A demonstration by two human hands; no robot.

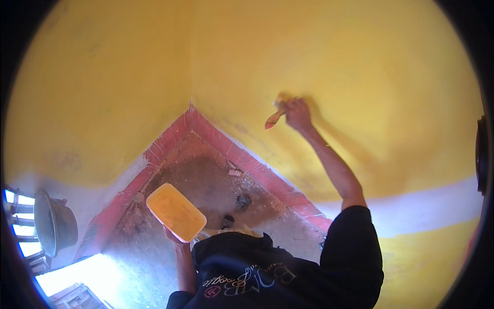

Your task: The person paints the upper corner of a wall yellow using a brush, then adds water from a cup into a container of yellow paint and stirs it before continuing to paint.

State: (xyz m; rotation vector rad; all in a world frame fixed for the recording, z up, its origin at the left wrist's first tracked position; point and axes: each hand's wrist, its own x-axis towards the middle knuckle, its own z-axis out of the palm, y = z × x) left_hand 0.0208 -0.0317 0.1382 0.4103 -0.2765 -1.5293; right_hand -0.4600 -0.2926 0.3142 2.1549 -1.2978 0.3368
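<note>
My right hand grips a paintbrush by its wooden handle, bristles against the yellow wall at the upper right of the corner; the bristles are blurred. My left hand holds a rectangular plastic container of yellow paint low in front of me, beside my dark shirt. My fingers there are mostly hidden under the container.
A red band runs along the wall bottoms above a dusty grey floor with rubble and a dark lump. At left are a grey basin and a barred opening. A dark object is at far right.
</note>
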